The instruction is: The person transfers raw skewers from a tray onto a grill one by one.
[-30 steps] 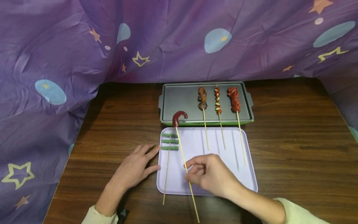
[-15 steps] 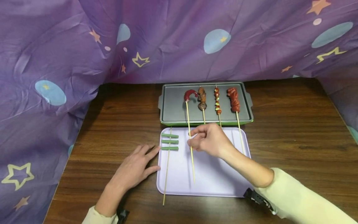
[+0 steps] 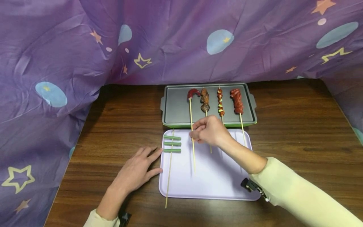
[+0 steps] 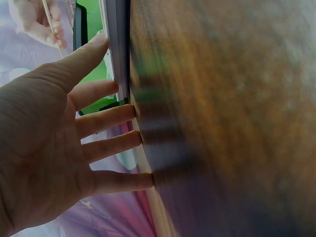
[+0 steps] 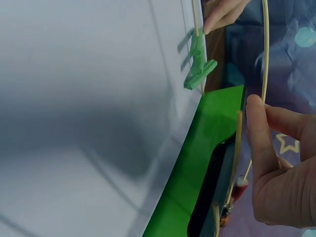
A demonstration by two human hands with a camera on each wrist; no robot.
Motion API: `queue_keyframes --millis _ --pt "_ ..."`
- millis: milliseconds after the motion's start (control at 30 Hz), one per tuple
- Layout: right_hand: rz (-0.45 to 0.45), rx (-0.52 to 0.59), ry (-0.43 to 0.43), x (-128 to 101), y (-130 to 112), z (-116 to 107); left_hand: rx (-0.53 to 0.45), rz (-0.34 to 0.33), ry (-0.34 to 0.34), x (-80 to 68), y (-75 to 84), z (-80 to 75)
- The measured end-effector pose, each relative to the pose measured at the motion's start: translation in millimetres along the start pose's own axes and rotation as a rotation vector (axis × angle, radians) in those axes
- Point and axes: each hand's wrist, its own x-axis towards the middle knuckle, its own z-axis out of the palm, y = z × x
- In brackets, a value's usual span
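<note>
My right hand (image 3: 210,130) pinches the stick of a skewer that carries a curled dark red tentacle (image 3: 193,93), thumb and fingertips around the wood. The tentacle overlaps the left half of the grey grill pan (image 3: 177,108) in the head view, beside a browned meat skewer (image 3: 204,100). The stick slants down over the lilac tray (image 3: 221,187). My left hand (image 3: 137,171) rests on the table with fingers spread and straight, fingertips right at the tray's left rim. Near them on the tray lies a skewer with green bean-like pieces (image 3: 172,144).
Further right in the pan lie a thin red-and-green skewer (image 3: 220,102) and a red meat skewer (image 3: 237,101), their sticks reaching over the tray. The pan sits on a green base (image 5: 222,111). Behind the wooden table (image 3: 297,142) hangs a purple curtain (image 3: 181,41).
My right hand has carried the tentacle skewer from above the tray forward and slightly right, bringing the tentacle over the pan. The left hand has stayed in place.
</note>
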Motion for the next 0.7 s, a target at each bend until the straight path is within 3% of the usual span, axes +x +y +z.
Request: queue_keyframes --millis 700 --pt "0.03 -0.064 0.036 10.8 5.0 1.2 -0.01 0.002 -0.003 0.0 -0.9 0.3"
